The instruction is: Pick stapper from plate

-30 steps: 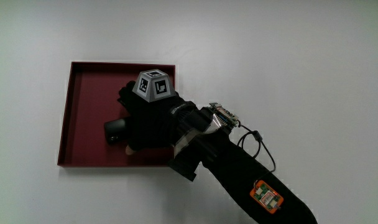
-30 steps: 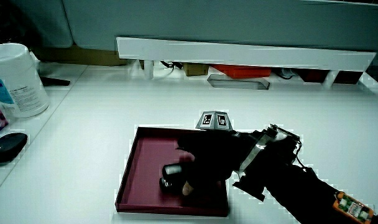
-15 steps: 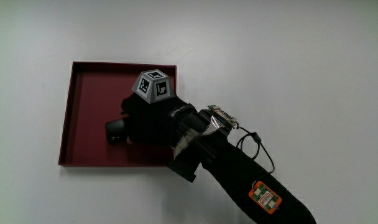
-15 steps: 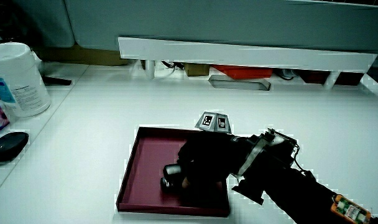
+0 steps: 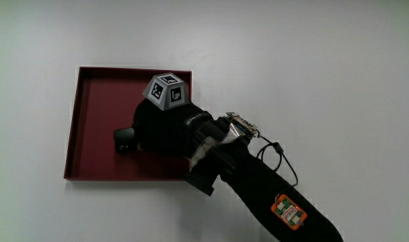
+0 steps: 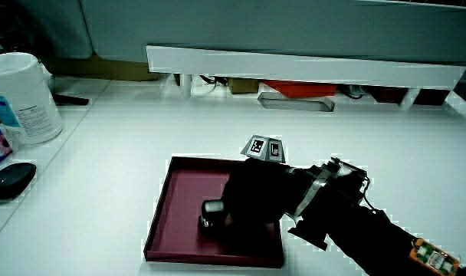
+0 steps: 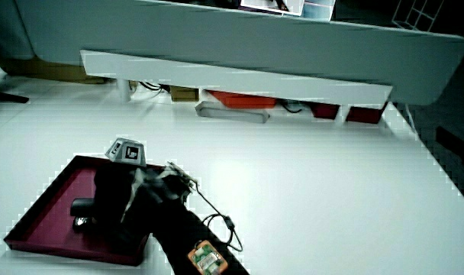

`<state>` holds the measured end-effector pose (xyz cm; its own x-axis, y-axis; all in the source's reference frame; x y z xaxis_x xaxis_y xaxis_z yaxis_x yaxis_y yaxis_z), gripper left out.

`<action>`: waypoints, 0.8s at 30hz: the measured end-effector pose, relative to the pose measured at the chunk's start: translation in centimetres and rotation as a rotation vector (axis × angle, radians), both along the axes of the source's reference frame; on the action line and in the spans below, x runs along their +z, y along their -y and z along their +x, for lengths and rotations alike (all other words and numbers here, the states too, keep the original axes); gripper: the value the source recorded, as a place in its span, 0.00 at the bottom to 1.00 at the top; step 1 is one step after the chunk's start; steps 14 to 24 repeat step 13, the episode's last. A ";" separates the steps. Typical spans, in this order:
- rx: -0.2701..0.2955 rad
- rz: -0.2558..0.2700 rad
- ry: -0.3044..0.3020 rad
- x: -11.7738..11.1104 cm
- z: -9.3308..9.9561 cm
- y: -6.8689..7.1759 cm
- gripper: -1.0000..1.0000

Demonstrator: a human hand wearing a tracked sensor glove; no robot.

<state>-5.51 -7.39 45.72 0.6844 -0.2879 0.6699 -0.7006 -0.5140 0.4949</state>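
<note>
**Gloved hand closed over the stapler in the red plate**

The hand (image 5: pixel 165 126) lies low inside the dark red plate (image 5: pixel 90 101), its black fingers curled down around the stapler (image 5: pixel 126 140), with the patterned cube (image 5: pixel 167 91) standing up on its back. In the main view only one dark end of the stapler sticks out from under the glove, resting on the plate's floor, nearer to the person than the plate's middle. In a side view the hand (image 6: pixel 252 201) covers most of the stapler (image 6: pixel 211 215), whose pale metal end shows at the fingertips; whether the stapler has left the plate's floor cannot be told. The same grasp shows in a side view with the hand (image 7: pixel 110 195) on the stapler (image 7: pixel 82 208) and the plate (image 7: pixel 41 206) around both.

The forearm (image 5: pixel 258 185) runs from the hand over the plate's rim and out across the white desk (image 5: pixel 325 81) toward the person. A small circuit board with a thin looped cable (image 5: pixel 275 151) sits at the wrist, and an orange tag (image 5: pixel 288 212) is fixed farther down the sleeve.

In a side view a white tub (image 6: pixel 20 96) and a black computer mouse (image 6: pixel 9 180) stand well apart from the plate (image 6: pixel 179 192), at the desk's edge. A low white partition (image 6: pixel 294 65) crosses the desk, farther from the person than the plate.
</note>
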 end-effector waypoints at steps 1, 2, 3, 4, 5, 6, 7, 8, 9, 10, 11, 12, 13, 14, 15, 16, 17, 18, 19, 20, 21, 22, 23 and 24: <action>0.006 0.008 -0.001 -0.3 0.3 0.2 1.00; 0.009 0.023 -0.001 -0.8 0.6 0.3 1.00; 0.013 0.014 0.009 -1.5 1.0 0.5 1.00; 0.020 0.031 0.009 -1.8 1.3 0.7 1.00; 0.021 0.023 0.017 -2.2 1.7 0.9 1.00; 0.024 0.029 0.006 -2.2 2.0 1.1 1.00; 0.029 0.028 0.008 -2.6 2.5 1.3 1.00; 0.041 0.047 -0.002 -2.8 2.9 1.5 1.00; 0.043 0.033 0.031 -3.4 3.4 1.6 1.00; 0.030 0.030 0.074 -2.4 3.8 2.1 1.00; 0.016 0.026 0.118 -1.4 4.2 2.6 1.00; 0.018 0.064 0.125 -1.2 4.8 3.0 1.00; 0.018 0.052 0.148 -1.2 5.4 3.3 1.00; 0.018 0.052 0.148 -1.2 5.4 3.3 1.00; 0.018 0.052 0.148 -1.2 5.4 3.3 1.00; 0.018 0.052 0.148 -1.2 5.4 3.3 1.00; 0.018 0.052 0.148 -1.2 5.4 3.3 1.00; 0.018 0.052 0.148 -1.2 5.4 3.3 1.00; 0.018 0.052 0.148 -1.2 5.4 3.3 1.00; 0.018 0.052 0.148 -1.2 5.4 3.3 1.00; 0.018 0.052 0.148 -1.2 5.4 3.3 1.00; 0.018 0.052 0.148 -1.2 5.4 3.3 1.00; 0.018 0.052 0.148 -1.2 5.4 3.3 1.00; 0.018 0.052 0.148 -1.2 5.4 3.3 1.00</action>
